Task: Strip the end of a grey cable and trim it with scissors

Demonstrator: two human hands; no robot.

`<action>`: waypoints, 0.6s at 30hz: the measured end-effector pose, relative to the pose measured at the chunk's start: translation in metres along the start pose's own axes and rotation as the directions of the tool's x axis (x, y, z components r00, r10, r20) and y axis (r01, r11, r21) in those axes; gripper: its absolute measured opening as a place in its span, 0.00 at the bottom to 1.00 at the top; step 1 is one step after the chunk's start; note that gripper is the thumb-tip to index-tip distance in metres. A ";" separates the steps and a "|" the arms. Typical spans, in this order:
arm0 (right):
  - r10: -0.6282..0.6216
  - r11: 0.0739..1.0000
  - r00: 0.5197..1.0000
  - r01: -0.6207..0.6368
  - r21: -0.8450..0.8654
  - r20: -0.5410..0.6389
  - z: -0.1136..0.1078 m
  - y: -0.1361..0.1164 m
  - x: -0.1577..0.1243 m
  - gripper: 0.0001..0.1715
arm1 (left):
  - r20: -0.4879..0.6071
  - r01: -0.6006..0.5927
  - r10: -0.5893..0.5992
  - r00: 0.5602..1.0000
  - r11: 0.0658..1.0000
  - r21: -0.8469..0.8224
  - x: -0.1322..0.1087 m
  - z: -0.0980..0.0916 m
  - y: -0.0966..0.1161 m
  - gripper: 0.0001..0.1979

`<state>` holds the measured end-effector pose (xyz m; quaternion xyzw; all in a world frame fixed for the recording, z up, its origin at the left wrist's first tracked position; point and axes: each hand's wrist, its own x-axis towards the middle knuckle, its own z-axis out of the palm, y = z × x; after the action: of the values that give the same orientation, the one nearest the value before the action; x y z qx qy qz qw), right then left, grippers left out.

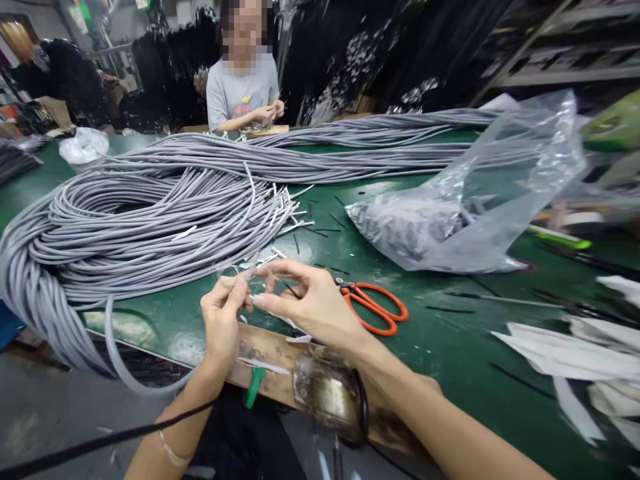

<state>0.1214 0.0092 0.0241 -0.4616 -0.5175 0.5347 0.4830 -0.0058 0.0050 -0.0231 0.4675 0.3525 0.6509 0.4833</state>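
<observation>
My left hand (223, 317) is closed in a pinch around the end of a grey cable (116, 353), whose slack loops off the table edge and passes behind my left forearm. Close beside it, my right hand (315, 303) has thumb and forefinger brought together at the cable's tip. What those fingers grip is too small to make out. Just right of that hand lie scissors with orange handles (380, 308), their blades partly hidden. Behind both hands, a large coiled bundle of grey cables (150, 220) rests on the green table (440, 353), its pale cut ends facing right.
A clear plastic bag (435, 213) of small grey pieces stands at right. White scraps (545, 350) lie nearer me. A metal device (325, 390) sits on a wooden board (257, 343) at the front edge. Across the table a co-worker (243, 90) handles something small.
</observation>
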 end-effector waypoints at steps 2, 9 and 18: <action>-0.155 0.987 0.988 0.154 -0.042 -0.026 0.009 0.006 -0.002 0.15 | 0.007 0.020 -0.020 1.000 1.000 -0.007 0.000 0.001 0.001 0.08; -0.372 0.913 0.928 0.371 -0.171 0.029 0.011 0.022 -0.001 0.15 | -0.110 0.178 -0.191 0.975 0.977 -0.121 -0.001 0.005 0.007 0.22; -0.093 0.985 0.996 0.091 -0.146 -0.012 -0.001 0.029 0.008 0.19 | -0.005 0.154 -0.162 0.987 0.943 -0.294 -0.003 0.001 0.006 0.24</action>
<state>0.1200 0.0177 -0.0044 -0.4759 -0.5713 0.4685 0.4771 -0.0065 0.0005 -0.0179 0.3515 0.2956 0.6617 0.5926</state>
